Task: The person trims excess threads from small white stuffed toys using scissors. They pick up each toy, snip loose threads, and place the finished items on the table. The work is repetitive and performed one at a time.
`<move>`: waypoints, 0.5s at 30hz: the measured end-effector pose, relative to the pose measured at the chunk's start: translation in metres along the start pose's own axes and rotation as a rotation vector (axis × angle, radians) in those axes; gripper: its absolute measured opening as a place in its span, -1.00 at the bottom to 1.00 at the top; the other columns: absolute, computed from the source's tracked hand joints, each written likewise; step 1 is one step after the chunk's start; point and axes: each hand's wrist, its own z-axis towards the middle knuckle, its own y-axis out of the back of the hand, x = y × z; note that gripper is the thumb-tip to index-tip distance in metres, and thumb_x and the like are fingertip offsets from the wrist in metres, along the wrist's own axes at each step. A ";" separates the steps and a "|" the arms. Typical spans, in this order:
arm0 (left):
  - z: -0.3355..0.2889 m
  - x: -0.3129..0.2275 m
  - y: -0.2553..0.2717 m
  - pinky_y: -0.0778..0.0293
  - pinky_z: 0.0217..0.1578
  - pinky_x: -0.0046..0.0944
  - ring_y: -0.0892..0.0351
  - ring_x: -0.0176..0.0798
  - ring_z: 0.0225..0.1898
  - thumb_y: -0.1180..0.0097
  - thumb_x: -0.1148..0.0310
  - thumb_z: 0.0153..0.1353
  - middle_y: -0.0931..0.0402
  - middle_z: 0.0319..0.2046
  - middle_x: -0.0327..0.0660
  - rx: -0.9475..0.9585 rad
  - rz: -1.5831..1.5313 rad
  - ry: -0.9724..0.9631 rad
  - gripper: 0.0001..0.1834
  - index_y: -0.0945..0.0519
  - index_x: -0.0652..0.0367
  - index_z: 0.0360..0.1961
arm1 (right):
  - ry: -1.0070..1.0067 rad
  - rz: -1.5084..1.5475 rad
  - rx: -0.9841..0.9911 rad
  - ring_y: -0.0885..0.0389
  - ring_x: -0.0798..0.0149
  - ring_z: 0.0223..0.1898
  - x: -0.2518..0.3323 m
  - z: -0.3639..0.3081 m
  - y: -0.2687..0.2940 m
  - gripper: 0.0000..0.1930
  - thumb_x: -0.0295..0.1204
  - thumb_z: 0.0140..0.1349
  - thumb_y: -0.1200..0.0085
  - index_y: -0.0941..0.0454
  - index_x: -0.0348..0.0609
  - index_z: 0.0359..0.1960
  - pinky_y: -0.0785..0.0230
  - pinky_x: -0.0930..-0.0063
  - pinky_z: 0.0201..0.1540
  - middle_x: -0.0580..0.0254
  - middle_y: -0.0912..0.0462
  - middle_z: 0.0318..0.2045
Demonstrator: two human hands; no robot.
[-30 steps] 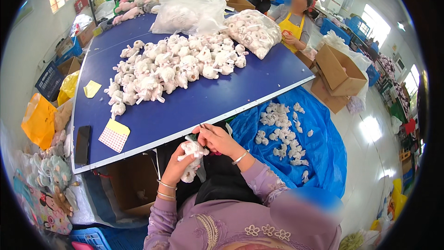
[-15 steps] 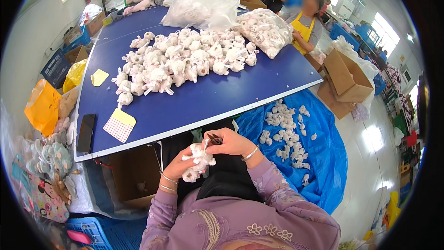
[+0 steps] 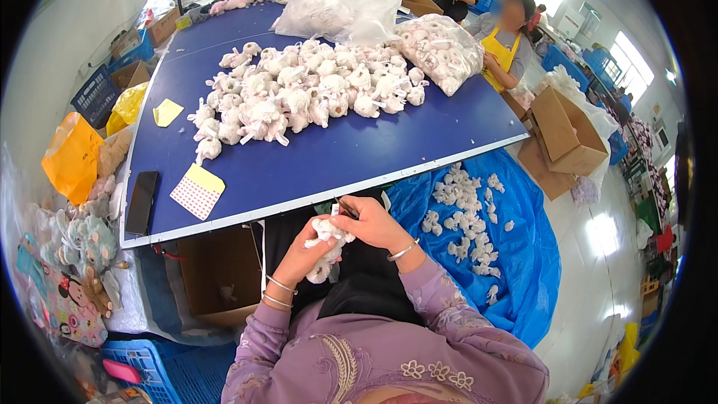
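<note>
With the left hand (image 3: 302,249) pinching a white toy (image 3: 327,236) and the right hand (image 3: 376,224) clasping a dark tool (image 3: 346,209), close work seems in hand, needing steadiness next

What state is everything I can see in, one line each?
Left hand: closed around a plush piece
Plush piece: held, tilted
Right hand: gripping a dark tool
Dark tool: held; open or shut, can't tell
Pile: loose, heaped
Clear bag: packed with white pieces
Phone: lying flat, screen dark
Dotted sheet: lying flat
Carton: open, tipped
Tarp: rumpled, white pieces on it
</note>
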 end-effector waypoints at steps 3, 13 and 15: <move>-0.002 -0.004 0.003 -0.57 -0.31 -0.28 -0.60 -0.28 -0.32 -0.18 0.29 0.23 -0.54 -0.14 -0.15 0.054 0.012 -0.010 -0.48 -0.34 0.17 0.18 | -0.038 0.113 0.012 -0.30 0.59 -0.40 0.001 -0.001 -0.002 -0.82 -0.39 0.26 -0.16 -0.49 -0.25 -0.36 -0.26 0.63 -0.34 0.46 -0.45 -0.47; -0.005 -0.003 0.007 -0.54 -0.32 -0.31 -0.58 -0.30 -0.33 -0.20 0.23 0.22 -0.53 -0.16 -0.17 0.180 -0.006 -0.007 -0.49 -0.36 0.19 0.13 | -0.152 0.252 -0.039 -0.35 0.58 -0.52 0.004 -0.003 -0.006 -0.83 -0.38 0.22 -0.20 -0.51 -0.20 -0.41 -0.24 0.60 -0.46 0.47 -0.48 -0.54; -0.004 -0.003 0.005 -0.53 -0.32 -0.31 -0.57 -0.31 -0.33 -0.19 0.21 0.23 -0.52 -0.17 -0.18 0.142 -0.014 -0.023 -0.49 -0.36 0.18 0.13 | -0.142 0.227 -0.067 -0.36 0.58 -0.52 0.002 -0.001 -0.006 -0.83 -0.38 0.22 -0.19 -0.51 -0.19 -0.41 -0.25 0.60 -0.46 0.47 -0.48 -0.55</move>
